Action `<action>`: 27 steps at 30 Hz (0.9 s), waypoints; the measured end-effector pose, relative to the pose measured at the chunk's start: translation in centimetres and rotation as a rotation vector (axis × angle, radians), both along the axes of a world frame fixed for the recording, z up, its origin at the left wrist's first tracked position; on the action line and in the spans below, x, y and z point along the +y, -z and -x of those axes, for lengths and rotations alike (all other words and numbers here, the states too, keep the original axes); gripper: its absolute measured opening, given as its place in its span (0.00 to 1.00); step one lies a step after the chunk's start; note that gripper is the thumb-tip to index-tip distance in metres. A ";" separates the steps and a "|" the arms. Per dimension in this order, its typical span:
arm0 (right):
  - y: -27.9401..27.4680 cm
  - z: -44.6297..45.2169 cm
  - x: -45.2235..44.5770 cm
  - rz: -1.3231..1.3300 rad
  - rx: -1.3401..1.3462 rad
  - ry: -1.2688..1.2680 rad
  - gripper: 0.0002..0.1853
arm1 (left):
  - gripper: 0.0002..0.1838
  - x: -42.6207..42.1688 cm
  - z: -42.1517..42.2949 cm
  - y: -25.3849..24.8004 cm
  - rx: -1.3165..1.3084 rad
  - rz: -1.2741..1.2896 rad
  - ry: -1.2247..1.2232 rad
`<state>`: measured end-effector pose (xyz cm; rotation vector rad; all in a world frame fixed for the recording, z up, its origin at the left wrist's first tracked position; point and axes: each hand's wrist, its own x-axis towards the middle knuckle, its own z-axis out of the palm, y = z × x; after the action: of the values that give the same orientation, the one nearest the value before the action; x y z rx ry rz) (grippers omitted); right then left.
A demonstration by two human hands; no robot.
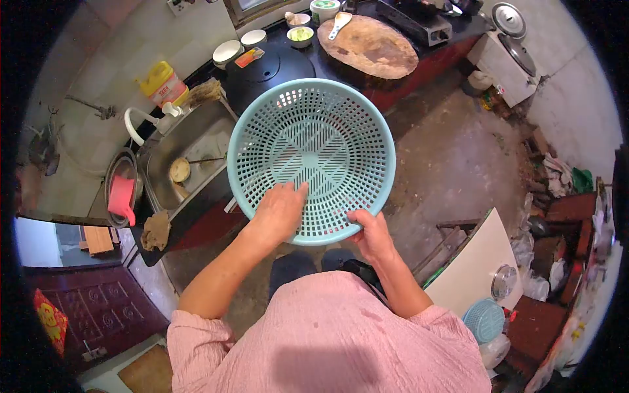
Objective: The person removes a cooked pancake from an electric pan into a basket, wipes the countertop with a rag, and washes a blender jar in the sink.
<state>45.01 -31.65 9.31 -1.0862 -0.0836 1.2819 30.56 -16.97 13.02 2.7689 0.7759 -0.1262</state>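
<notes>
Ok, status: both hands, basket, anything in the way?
Left hand inside basket; right hand gripping its rim. Basket open side up. Sink to its left, contact unclear.

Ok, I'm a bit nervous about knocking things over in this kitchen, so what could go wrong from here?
The right hand grips the near rim of the plastic basket while the left hand reaches inside, so the far side might dip if that grip loosens. The wide basket also hides part of the counter edge, so it could bump that. Swung left, it might catch the white faucet beside the sink.
</notes>
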 end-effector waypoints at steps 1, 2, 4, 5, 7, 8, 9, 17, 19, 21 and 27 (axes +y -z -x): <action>0.1 0.0 0.0 -0.005 -0.005 0.004 0.22 | 0.18 0.0 -0.1 0.2 -0.010 0.013 -0.027; 0.0 0.1 0.0 -0.006 -0.001 0.003 0.22 | 0.18 0.1 -0.1 0.3 -0.019 0.028 -0.054; -0.1 0.2 0.0 -0.010 0.007 0.000 0.22 | 0.16 0.3 -0.1 0.5 -0.046 0.041 -0.038; -0.1 0.1 0.0 0.004 -0.004 -0.011 0.22 | 0.15 0.4 0.0 0.7 -0.060 0.048 -0.030; 0.1 -0.1 -0.1 0.031 -0.024 -0.034 0.22 | 0.12 0.4 0.5 0.8 -0.096 0.058 -0.002; 0.3 -0.1 -0.2 0.018 -0.048 -0.026 0.21 | 0.11 0.3 0.7 0.9 -0.115 0.063 0.012; 0.6 -0.1 -0.2 0.005 -0.069 -0.016 0.21 | 0.09 0.4 0.7 1.0 -0.198 0.109 -0.072; 0.3 -0.3 -0.4 0.026 -0.108 -0.017 0.20 | 0.03 1.8 -0.2 1.4 -0.533 0.654 -0.516; 0.4 -0.4 -0.3 0.038 -0.107 0.024 0.20 | 0.04 1.8 -0.4 -0.7 -0.635 1.095 -0.639; -0.4 -0.6 -0.3 0.033 -0.073 0.029 0.20 | 0.04 1.4 -0.3 -2.7 -0.692 1.352 -0.684; -0.6 -0.8 -0.6 0.015 -0.033 0.055 0.21 | 0.10 0.8 0.4 -3.2 -0.775 1.725 -0.607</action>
<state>45.86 -32.22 9.93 -1.1150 -0.0688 1.2176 30.19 -16.17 16.26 0.7775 0.6613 0.2666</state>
